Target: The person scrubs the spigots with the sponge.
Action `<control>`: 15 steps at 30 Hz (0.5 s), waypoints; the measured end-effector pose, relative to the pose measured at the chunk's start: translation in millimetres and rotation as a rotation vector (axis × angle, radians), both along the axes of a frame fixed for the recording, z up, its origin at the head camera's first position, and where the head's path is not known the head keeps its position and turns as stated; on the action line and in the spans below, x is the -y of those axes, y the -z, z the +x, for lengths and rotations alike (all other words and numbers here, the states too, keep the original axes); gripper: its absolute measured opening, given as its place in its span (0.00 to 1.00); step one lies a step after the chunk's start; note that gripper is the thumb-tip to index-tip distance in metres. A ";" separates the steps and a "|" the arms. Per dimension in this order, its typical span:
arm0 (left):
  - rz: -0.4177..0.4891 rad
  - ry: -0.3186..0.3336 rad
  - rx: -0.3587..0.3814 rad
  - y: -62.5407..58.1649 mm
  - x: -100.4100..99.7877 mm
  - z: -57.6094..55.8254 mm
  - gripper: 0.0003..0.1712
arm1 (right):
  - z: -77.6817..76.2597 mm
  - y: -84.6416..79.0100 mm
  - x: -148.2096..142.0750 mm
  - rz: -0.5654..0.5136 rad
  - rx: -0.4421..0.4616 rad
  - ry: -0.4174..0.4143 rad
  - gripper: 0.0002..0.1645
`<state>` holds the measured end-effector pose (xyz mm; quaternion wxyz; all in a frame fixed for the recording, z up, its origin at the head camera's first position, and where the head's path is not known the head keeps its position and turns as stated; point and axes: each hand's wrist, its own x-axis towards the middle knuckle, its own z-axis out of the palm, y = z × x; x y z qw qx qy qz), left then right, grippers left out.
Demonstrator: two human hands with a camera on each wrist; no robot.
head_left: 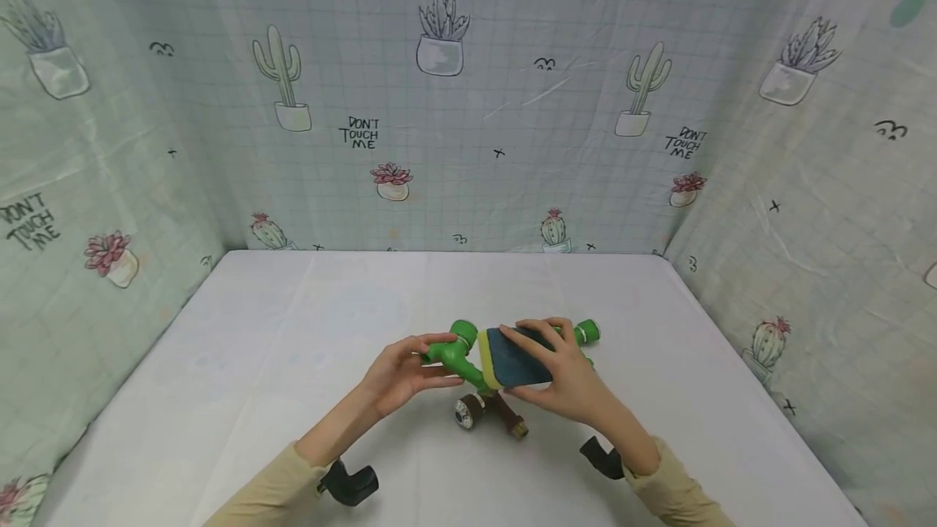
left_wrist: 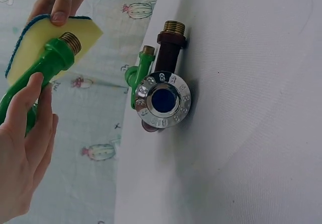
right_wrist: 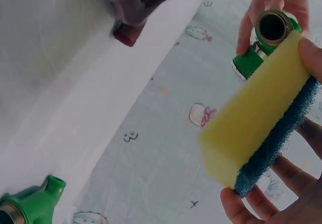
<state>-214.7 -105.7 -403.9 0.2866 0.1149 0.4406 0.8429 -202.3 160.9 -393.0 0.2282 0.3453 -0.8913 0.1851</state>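
My left hand (head_left: 398,372) grips a green tap (head_left: 455,354) by its body, fingers wrapped round it in the left wrist view. The tap has a brass threaded end. Held in my right hand (head_left: 571,372) is a sponge (head_left: 516,358), yellow foam with a dark blue scouring pad, pinched between thumb and fingers. Its yellow face (right_wrist: 256,113) is turned to the tap and overlaps the threaded end in both wrist views. Both things are raised above the table.
A brown tap (head_left: 505,413) with a round chrome knob (left_wrist: 163,100) lies on the white table (head_left: 293,397) below my hands. Another green tap (head_left: 588,332) lies farther back, partly behind my right hand. Printed cloth walls (head_left: 468,120) close off the back and sides.
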 end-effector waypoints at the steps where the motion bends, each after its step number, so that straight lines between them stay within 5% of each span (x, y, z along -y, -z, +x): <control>1: 0.013 0.014 0.004 0.1 0.8 -0.1 0.21 | 0.0 -0.9 -1.9 -0.002 -0.002 0.002 0.47; 7: 0.035 0.021 0.014 0.5 1.4 -0.6 0.17 | 0.1 -2.1 -11.3 -0.008 -0.015 0.013 0.48; 15: -0.117 -0.140 -0.022 8.9 -12.1 -1.9 0.06 | 5.9 -0.1 -11.7 -0.004 0.004 -0.010 0.47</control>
